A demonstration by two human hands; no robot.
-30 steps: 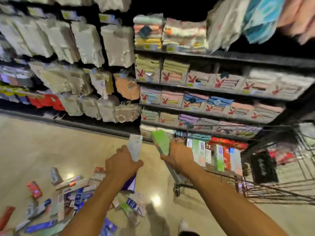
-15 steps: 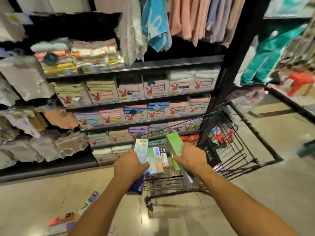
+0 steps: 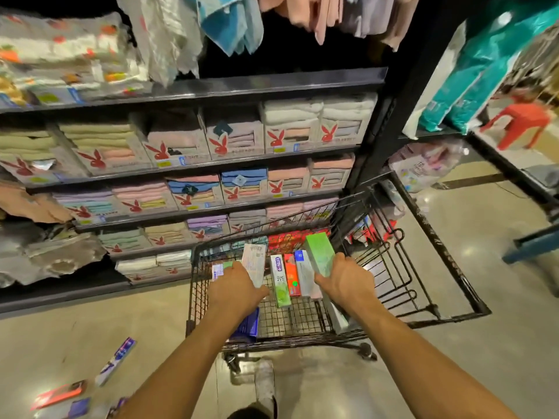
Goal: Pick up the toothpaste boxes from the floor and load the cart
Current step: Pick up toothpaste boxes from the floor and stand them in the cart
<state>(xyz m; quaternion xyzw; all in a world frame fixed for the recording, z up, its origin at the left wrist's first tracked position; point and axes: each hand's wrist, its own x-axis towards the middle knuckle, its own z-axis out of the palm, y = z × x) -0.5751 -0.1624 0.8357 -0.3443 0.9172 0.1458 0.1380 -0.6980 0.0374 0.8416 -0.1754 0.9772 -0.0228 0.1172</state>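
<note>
Our left hand [image 3: 236, 293] curls round a pale white toothpaste box [image 3: 255, 264] over the near left corner of the black wire shopping cart [image 3: 440, 246]. A dark blue box [image 3: 248, 325] shows just beneath that hand. Our right hand [image 3: 348, 279] grips a light green toothpaste box [image 3: 319, 254], tilted above the basket. Between our hands, a row of upright boxes [image 3: 281, 282] stands inside the cart. A blue-and-white box [image 3: 116, 361] and a red box [image 3: 59, 394] lie on the beige floor.
</note>
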